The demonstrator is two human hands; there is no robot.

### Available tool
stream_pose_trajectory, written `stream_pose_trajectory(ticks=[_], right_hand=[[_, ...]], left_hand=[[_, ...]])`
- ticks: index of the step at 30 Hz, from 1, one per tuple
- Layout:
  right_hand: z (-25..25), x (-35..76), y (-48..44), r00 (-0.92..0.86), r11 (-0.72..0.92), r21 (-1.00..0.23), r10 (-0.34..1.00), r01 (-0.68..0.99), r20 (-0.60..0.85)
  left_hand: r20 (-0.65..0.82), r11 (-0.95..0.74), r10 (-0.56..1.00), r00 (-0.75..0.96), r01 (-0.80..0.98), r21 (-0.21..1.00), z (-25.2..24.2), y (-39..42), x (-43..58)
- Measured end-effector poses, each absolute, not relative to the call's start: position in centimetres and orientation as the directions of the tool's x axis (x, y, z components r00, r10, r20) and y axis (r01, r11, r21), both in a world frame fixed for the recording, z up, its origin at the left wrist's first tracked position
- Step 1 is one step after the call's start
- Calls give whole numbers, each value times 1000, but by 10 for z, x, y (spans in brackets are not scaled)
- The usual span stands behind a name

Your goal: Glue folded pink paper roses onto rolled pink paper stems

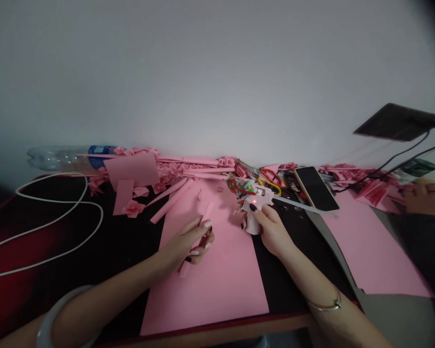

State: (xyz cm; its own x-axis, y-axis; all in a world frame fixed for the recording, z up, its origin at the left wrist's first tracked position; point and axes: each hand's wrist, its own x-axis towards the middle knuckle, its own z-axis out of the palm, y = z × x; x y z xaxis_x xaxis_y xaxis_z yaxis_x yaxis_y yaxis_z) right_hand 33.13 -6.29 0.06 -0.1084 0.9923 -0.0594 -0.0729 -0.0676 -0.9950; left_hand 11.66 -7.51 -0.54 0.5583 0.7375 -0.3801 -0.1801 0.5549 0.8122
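My left hand (194, 241) is closed around a rolled pink paper tube (207, 210), whose lower end shows below the fingers. In my right hand (266, 224) is a white glue gun (254, 223) with a small red light lit, a glue stick (297, 204) sticking out of its back. Its front end, covered in colourful bits, points left toward the tube; whether the nozzle touches anything is not clear. Under both hands lies a large pink paper sheet (224, 290) on the black tabletop.
Behind are pink paper flowers (170, 173), pink paper rolls (174, 200), scissors (270, 179) and a phone (317, 188). A plastic bottle (63, 157) lies at the back left, near a white cable (100, 212). At right, another person's hand (426, 198) is by more pink sheets (380, 251).
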Motion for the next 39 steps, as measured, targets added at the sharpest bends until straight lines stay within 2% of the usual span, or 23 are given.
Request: stream_pose_trajectory(ticks=[5,10,11,15,18,21,25,27,29,34,39], right_hand=[[2,334,-62,-29,12,-980,1000,198,6],[3,336,-63,72,91,-887,988,453,138],[2,336,-63,85,106,-861,982,497,170],[2,338,-64,40,189,-756,961,626,274],[2,339,-64,-62,270,-672,947,690,317],[-3,338,-64,-162,321,-571,936,756,313],[-11,335,-67,-204,265,-459,962,848,180],[-10,334,-69,-209,265,-428,962,864,173],[-5,334,-71,-227,316,-427,942,847,247],[13,331,-81,-411,654,-445,743,612,528],[16,320,-90,-494,770,-411,632,488,598]], left_hand=[[-382,564,713,588,-157,811,-17,-68,117],[-365,510,741,564,-119,852,-14,-73,116],[-344,477,760,551,-113,872,-11,-76,114],[-174,143,844,507,99,985,-2,-87,106],[-80,-60,870,487,264,963,3,-89,100],[-80,-140,869,488,398,907,8,-87,95],[-76,-189,876,476,483,855,9,-85,91],[-83,-202,875,478,515,833,6,-84,89],[-78,-231,872,483,546,806,2,-83,88],[-14,-364,832,554,566,739,-8,-82,88],[63,-544,740,669,542,640,-16,-85,89]])
